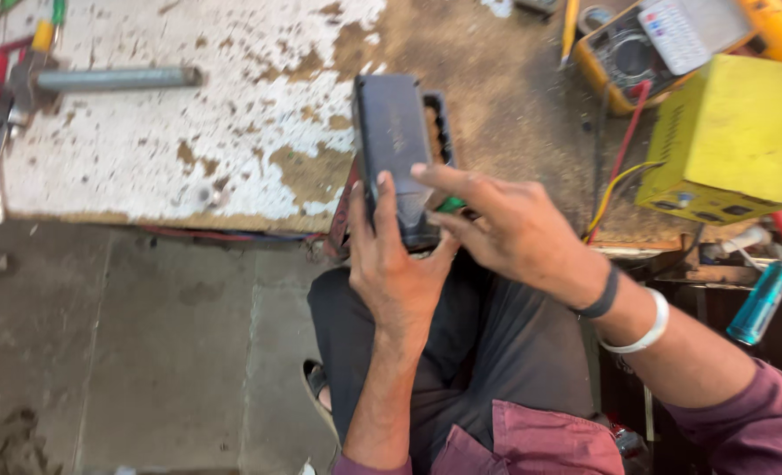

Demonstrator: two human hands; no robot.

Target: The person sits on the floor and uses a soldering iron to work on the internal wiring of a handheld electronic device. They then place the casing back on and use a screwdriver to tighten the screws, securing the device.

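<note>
left hand point(397, 264) wrapped round the lower end of a dark box-shaped casing point(398, 145), held upright at the near edge of the worn workbench point(145, 141) | right hand point(505, 230) fingers spread loose, fingertips resting on the casing's side; not clenched | yellow box point(732, 141) and multimeter point(632, 53) right of the casing; blue-handled screwdriver point(763, 301) further right

I see my left hand point(391, 264) gripping a dark rectangular casing point(395, 141) from below, held upright at the edge of the counter point(145, 149), while my right hand point(505, 224) lays its fingers across the casing's lower end. On the counter's right side a yellow box point(734, 132) sits beside a yellow multimeter point(624, 53). A metal rod point(114, 79) lies at the far left.
</note>
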